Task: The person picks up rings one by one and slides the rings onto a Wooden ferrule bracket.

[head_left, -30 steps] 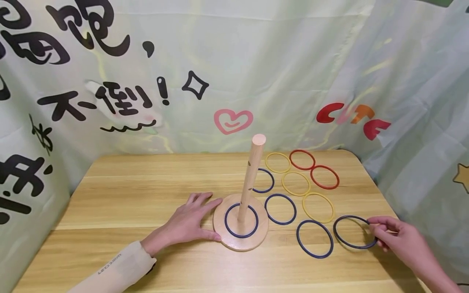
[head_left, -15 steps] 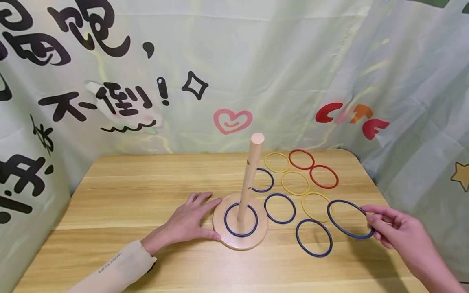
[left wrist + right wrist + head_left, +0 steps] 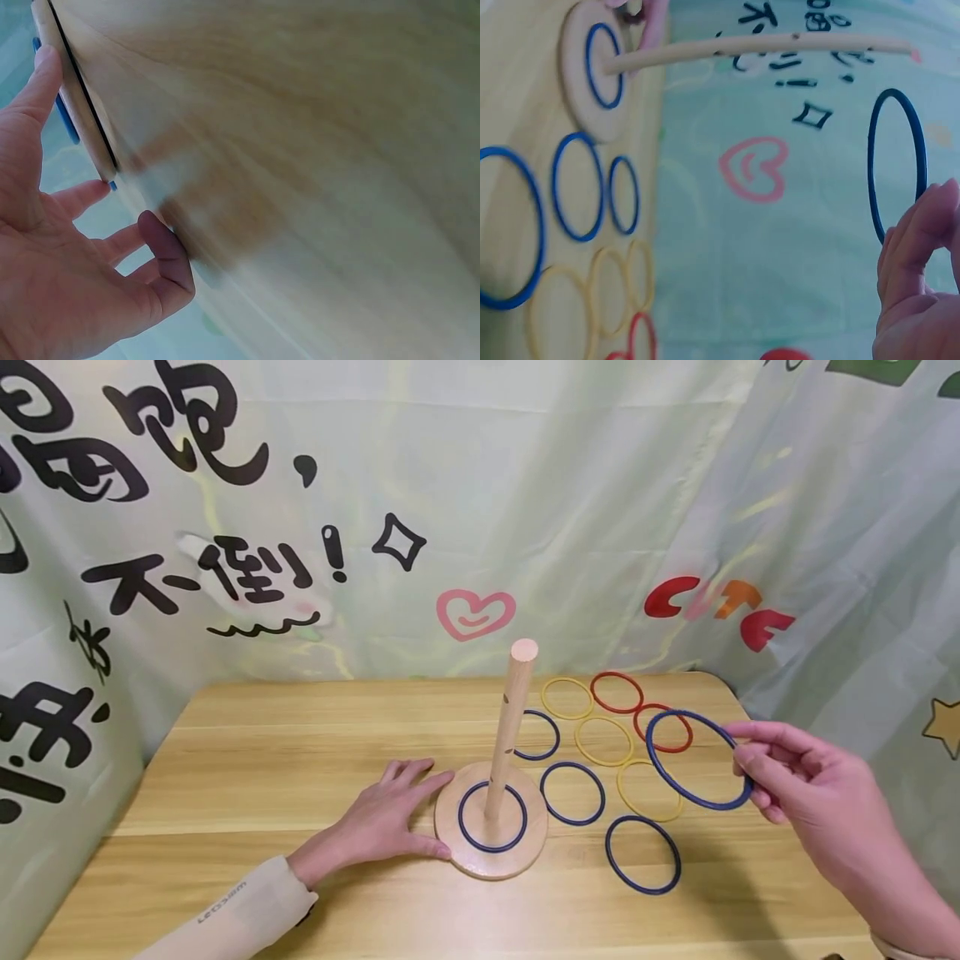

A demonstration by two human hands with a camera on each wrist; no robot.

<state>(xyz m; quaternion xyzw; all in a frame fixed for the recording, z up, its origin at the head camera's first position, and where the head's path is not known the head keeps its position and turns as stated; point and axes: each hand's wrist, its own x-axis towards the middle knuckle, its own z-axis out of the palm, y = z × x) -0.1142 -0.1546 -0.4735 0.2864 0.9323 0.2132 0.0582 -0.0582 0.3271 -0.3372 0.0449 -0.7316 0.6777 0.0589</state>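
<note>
My left hand [image 3: 386,818] rests with its thumb and index finger spread against the left edge of a round wooden base [image 3: 491,865]. From this base rises an upright wooden peg [image 3: 512,718], and a blue ring [image 3: 492,850] lies flat around its foot. In the left wrist view, fingertips of the left hand [image 3: 67,285] touch the base's edge. Over the right side of the table, my right hand [image 3: 817,785] pinches another blue ring [image 3: 701,803] between thumb and fingers. That ring is raised and tilted, well apart from the peg in the right wrist view.
Right of the base, several loose rings lie flat on the wooden table [image 3: 262,735]: blue rings [image 3: 572,764] nearest, then yellow rings [image 3: 604,720], and two red rings [image 3: 617,674] at the far right. A printed cloth [image 3: 570,510] hangs behind the table.
My right hand has lifted the blue ring off the table and carried it up, away from me and slightly left. The left hand has stayed at the base.
</note>
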